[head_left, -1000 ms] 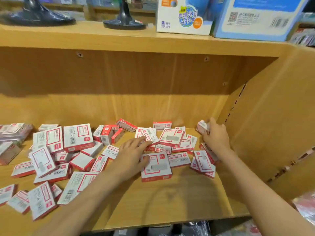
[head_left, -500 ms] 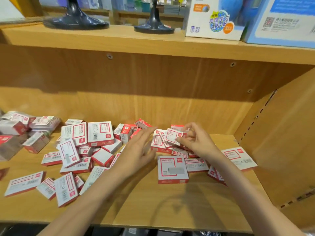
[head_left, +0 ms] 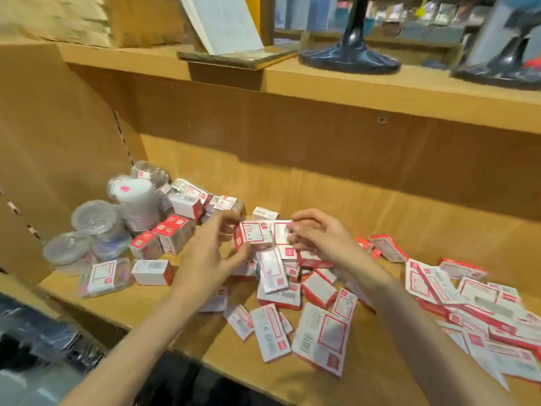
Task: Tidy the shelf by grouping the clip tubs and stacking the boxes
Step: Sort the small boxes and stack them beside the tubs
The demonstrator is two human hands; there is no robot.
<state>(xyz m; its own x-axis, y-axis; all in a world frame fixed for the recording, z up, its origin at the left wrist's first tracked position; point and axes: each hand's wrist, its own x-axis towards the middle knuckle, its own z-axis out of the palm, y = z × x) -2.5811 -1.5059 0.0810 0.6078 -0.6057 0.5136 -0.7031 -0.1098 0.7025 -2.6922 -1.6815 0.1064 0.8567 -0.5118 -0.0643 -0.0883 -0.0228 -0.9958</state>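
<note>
Many small red-and-white boxes (head_left: 322, 336) lie scattered over the wooden shelf board (head_left: 164, 300). Clear round clip tubs (head_left: 92, 219) stand clustered at the shelf's left end, beside the side wall. My left hand (head_left: 205, 259) and my right hand (head_left: 319, 235) meet above the middle of the pile. Between them they hold two small boxes side by side: the left hand grips the left box (head_left: 253, 232), the right hand pinches the right box (head_left: 280, 232). The picture is blurred by motion.
A flat clear pack (head_left: 104, 276) and a white box (head_left: 152, 272) lie near the tubs. More boxes (head_left: 483, 315) pile up at the right. On the shelf above stand two black stand bases (head_left: 349, 58) and a leaning board (head_left: 225, 23).
The view has swung left, bringing the tubs and left wall into sight. My hands have lifted off the pile and now hold two boxes together in the air.
</note>
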